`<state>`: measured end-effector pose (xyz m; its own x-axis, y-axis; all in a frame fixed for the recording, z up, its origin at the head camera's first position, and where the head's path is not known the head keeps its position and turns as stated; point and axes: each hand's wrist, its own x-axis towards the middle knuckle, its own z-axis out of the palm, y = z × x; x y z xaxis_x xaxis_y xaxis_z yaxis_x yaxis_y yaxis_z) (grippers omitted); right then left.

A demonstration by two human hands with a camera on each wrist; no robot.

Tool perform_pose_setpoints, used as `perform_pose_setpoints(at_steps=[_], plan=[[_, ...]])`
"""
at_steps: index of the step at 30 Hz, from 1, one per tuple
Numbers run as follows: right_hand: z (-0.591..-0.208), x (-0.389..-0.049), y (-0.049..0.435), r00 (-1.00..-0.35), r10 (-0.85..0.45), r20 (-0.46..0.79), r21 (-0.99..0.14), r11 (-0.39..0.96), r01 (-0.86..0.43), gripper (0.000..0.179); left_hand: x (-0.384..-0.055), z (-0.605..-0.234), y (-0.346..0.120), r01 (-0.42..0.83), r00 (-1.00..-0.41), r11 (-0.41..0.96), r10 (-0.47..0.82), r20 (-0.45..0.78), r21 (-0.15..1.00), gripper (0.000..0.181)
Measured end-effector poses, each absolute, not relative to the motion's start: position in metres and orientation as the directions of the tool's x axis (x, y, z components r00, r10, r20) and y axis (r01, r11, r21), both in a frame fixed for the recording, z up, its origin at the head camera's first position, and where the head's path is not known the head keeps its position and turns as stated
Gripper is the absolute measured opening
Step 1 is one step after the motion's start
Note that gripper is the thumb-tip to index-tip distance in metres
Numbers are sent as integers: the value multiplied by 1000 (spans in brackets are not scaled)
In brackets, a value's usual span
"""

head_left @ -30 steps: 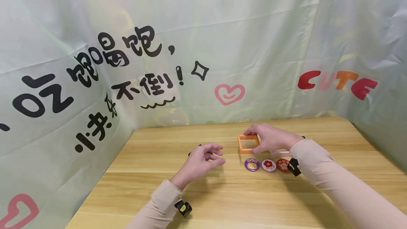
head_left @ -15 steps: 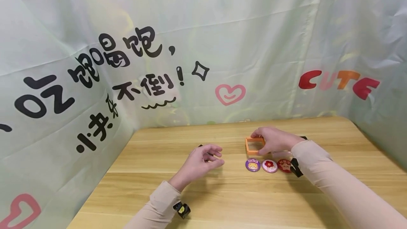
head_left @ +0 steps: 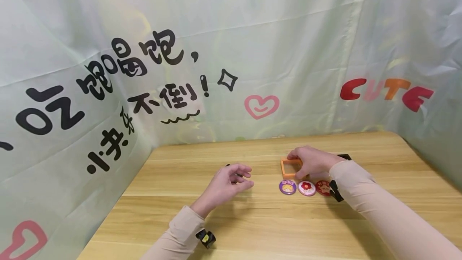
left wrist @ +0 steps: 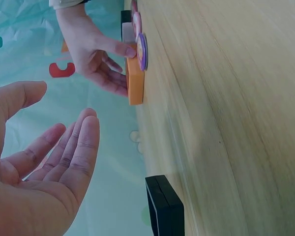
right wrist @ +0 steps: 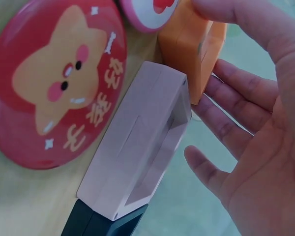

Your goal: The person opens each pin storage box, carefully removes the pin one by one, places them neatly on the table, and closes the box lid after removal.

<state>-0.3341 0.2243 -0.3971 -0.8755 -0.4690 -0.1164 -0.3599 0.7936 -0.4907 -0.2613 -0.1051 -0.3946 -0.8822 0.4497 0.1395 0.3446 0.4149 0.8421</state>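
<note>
My right hand (head_left: 315, 161) holds an orange square frame (head_left: 288, 177) by its sides, the thumb on the near side and fingers on the far side. Close to the orange frame, in the right wrist view, stands a pale pink frame (right wrist: 130, 140), with a dark frame (right wrist: 96, 219) at its other end. In front lie three round badges: a purple one (head_left: 287, 187), a white one with a red flower (head_left: 306, 188) and a red one (head_left: 323, 187). My left hand (head_left: 225, 187) hovers with relaxed fingers, holding nothing. A black frame (left wrist: 168, 204) stands near it, mostly hidden in the head view.
The wooden table (head_left: 252, 228) reaches back to a pale printed curtain (head_left: 299, 71), which also hangs along the left and right sides. The right forearm sleeve (head_left: 382, 200) crosses over the table's right part.
The right hand has moved the orange frame to the right and slightly nearer, up close to the pink frame and behind the badges. The left hand has hardly moved.
</note>
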Motion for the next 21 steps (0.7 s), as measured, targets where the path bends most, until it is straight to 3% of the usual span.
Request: perform_pose_setpoints(at_steps=[21], plan=[[-392, -334, 226, -877, -461, -136, -455, 815, -358, 74, -261, -391, -117, 348, -886, 440, 444, 136, 828, 32]])
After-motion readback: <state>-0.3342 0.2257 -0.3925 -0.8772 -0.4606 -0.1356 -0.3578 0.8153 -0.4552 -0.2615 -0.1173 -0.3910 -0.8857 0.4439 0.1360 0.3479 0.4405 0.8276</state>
